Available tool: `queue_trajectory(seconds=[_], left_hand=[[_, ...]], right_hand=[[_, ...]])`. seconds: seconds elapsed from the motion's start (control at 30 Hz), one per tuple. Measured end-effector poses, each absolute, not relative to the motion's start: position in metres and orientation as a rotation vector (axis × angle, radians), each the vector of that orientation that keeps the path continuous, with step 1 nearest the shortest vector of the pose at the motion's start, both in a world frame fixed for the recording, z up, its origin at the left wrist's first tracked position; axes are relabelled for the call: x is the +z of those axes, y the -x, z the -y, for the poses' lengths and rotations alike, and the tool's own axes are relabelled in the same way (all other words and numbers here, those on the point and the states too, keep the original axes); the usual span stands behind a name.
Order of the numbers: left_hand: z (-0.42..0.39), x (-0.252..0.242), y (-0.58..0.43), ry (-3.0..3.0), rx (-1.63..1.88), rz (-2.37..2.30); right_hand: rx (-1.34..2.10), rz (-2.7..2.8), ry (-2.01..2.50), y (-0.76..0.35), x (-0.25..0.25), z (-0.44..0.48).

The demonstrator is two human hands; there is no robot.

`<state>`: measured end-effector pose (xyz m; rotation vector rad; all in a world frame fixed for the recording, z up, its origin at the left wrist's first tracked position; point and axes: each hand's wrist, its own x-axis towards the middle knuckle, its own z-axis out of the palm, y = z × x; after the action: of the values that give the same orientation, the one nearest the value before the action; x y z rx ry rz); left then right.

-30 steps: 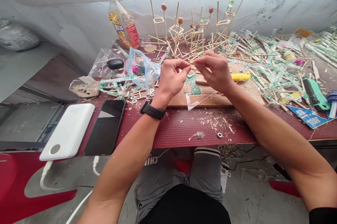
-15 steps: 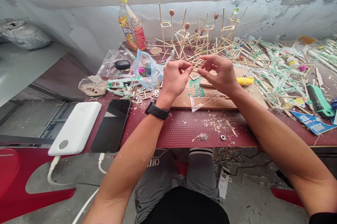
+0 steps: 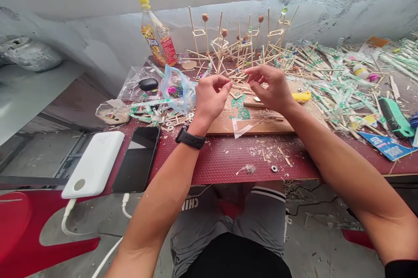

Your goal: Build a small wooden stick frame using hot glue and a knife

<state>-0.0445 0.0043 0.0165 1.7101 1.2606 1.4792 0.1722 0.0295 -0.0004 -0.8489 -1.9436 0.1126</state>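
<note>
Thumb and forefinger of my left hand are pinched together above the left part of a wooden board. Whatever sits in that pinch is too small to make out. Across a narrow gap, my right hand hovers with curled fingers, the thumb and forefinger apart, and I see nothing between them. Beneath the hands lie a thick wooden stick, a green-printed plastic scrap and thin sticks. A yellow-handled tool lies beyond my right wrist.
Stick frames with beads stand behind the board, beside a bottle. At left are a zip bag, a phone and a white power bank. Plastic-wrapped sticks and a green-handled tool crowd the right.
The view has shifted slightly, moving most tabletop things left in the picture. My hands have moved a little further apart, and the right thumb has drawn back from the left fingertips.
</note>
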Motion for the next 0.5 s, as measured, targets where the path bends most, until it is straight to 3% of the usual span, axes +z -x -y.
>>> queue_trajectory(seconds=[0.5], left_hand=[[-0.0089,0.0065,0.0437,-1.736,1.463,-1.281]], right_hand=[[0.199,1.985,0.882,-0.1688,-0.0004,-0.027]])
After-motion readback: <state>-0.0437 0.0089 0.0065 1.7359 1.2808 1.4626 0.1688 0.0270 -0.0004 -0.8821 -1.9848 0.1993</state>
